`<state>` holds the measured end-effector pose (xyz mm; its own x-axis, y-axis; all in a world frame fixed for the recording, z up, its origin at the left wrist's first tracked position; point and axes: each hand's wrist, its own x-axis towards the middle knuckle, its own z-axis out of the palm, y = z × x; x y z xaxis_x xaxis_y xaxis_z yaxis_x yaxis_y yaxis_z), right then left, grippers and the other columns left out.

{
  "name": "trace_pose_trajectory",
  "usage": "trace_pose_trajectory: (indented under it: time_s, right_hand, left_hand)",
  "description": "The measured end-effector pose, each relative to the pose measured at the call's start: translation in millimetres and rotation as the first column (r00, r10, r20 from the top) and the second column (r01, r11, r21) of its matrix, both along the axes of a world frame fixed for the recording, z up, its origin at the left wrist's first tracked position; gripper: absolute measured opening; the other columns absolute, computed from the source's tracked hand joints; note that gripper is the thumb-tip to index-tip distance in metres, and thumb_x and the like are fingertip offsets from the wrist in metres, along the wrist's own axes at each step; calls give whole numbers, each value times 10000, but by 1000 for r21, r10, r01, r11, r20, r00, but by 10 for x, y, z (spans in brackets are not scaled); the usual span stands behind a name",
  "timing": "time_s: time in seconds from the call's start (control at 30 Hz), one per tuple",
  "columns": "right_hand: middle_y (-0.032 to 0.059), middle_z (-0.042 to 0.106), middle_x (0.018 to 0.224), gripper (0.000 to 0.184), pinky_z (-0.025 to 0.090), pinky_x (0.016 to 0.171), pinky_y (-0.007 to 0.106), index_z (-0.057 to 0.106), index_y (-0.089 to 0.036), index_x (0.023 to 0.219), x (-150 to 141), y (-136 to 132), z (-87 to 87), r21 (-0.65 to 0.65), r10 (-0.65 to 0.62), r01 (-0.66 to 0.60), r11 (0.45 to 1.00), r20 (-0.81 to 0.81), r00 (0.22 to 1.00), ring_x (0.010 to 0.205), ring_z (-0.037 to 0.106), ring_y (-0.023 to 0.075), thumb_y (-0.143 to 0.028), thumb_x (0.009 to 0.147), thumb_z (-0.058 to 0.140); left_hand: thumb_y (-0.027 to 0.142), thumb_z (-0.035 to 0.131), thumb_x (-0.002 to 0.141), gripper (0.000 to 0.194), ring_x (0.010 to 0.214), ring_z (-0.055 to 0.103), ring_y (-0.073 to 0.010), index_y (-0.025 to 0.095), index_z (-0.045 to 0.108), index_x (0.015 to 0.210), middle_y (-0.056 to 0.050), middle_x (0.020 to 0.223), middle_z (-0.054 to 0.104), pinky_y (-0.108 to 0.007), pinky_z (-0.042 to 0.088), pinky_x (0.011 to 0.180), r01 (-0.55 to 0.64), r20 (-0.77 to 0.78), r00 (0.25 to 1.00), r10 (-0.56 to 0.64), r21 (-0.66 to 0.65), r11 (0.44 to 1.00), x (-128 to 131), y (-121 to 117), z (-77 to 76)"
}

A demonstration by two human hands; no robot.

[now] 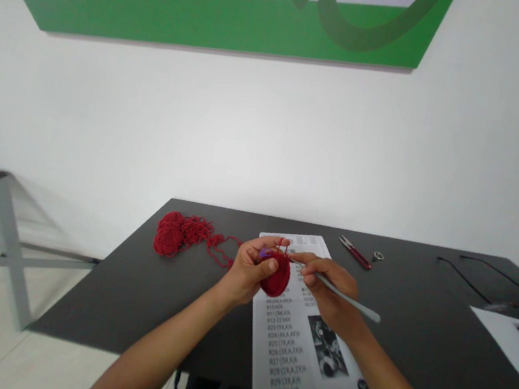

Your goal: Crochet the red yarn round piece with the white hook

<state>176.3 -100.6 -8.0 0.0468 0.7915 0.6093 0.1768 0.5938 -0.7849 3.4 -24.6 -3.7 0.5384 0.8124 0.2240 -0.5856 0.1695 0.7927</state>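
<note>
My left hand (249,269) pinches a round red crochet piece (276,279) between thumb and fingers, with a strand of red yarn raised over the forefinger. A small purple item (265,253), perhaps a stitch marker, shows at the piece's upper left edge. In my right hand (331,285) is a crochet hook (351,299) with a pale grey handle, gripped like a pen. Its metal tip meets the top edge of the red piece; the exact stitch is too small to make out. Yarn trails leftward to a red yarn ball (169,233), partly unwound in loose loops.
Under my hands lies a printed pattern sheet (283,352) on the dark table (166,310). Red-handled thread snips (355,253) with a small ring (378,256) lie behind my right hand. Glasses (483,287) and white paper (508,345) are at the right. A wall stands behind.
</note>
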Motion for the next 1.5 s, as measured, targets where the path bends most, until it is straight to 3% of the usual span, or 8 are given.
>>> trace_pose_trajectory:
  time_s: [0.27, 0.43, 0.57, 0.83, 1.03, 1.17, 1.3, 1.5]
  right_hand:
    - [30, 754, 1238, 90, 541, 1035, 392, 697, -275, 954, -5, -29, -64, -75, 43, -49, 996, -83, 996, 1187, 698, 228, -362, 946, 679]
    - [76, 744, 1254, 209, 545, 1029, 495, 682, -252, 926, -99, 7, -112, -169, 113, -184, 968, -361, 926, 1153, 710, 288, -461, 925, 681]
    - [59, 775, 1179, 248, 568, 989, 502, 666, -260, 879, -174, 40, -87, -171, 134, -249, 953, -502, 854, 1098, 733, 287, -506, 909, 684]
    - [78, 765, 1206, 224, 557, 1002, 439, 667, -242, 906, -92, -15, -90, -178, 56, -101, 979, -239, 969, 1139, 717, 271, -462, 906, 708]
    - [53, 802, 1067, 293, 593, 959, 494, 644, -254, 833, -186, 56, -45, -152, 115, -211, 966, -478, 871, 1047, 751, 278, -536, 877, 711]
    - [29, 813, 974, 306, 627, 911, 448, 642, -255, 803, -220, 130, -43, -149, 101, -234, 961, -599, 795, 926, 780, 241, -537, 845, 753]
    - [11, 809, 945, 286, 641, 863, 370, 693, -257, 821, -221, 172, -85, -149, 29, -158, 976, -630, 776, 887, 778, 196, -523, 808, 798]
    - [5, 790, 870, 262, 617, 735, 275, 735, -250, 906, -218, 178, -148, -167, -74, -29, 986, -576, 814, 785, 750, 155, -465, 792, 833]
  left_hand:
    - [359, 960, 597, 519, 687, 700, -134, 141, 730, 1008, -49, 826, 764, -230, 546, 666, 59, 21, 998, -58, -46, 997, -17, 0, 21]
    - [362, 958, 599, 517, 613, 663, -116, 134, 721, 998, -30, 762, 745, -205, 506, 586, 68, 1, 998, -68, -20, 997, -25, 14, 12]
    - [362, 963, 590, 518, 596, 650, -106, 119, 720, 977, -31, 750, 738, -195, 492, 577, 42, -14, 999, -42, -7, 999, -25, 22, 8]
    - [361, 936, 646, 470, 489, 570, -57, 143, 708, 995, 11, 667, 681, -135, 441, 486, 193, 128, 976, -177, -126, 973, -25, 34, -12]
    - [394, 943, 621, 466, 452, 502, -47, 155, 719, 953, 28, 613, 631, -140, 392, 455, 217, 119, 972, -201, -144, 965, -2, 6, -30]
    - [391, 955, 594, 471, 525, 568, -73, 142, 761, 943, -4, 671, 689, -176, 456, 529, 36, -30, 999, -35, 30, 999, 14, -6, 5]
    - [352, 951, 596, 412, 715, 673, -145, 167, 799, 932, -43, 821, 774, -250, 540, 709, -187, -167, 958, 233, 252, 949, 35, -13, 41]
    - [349, 911, 645, 392, 757, 705, -185, 183, 801, 982, -59, 874, 794, -291, 565, 743, -209, -246, 923, 297, 330, 921, 59, -41, 4]
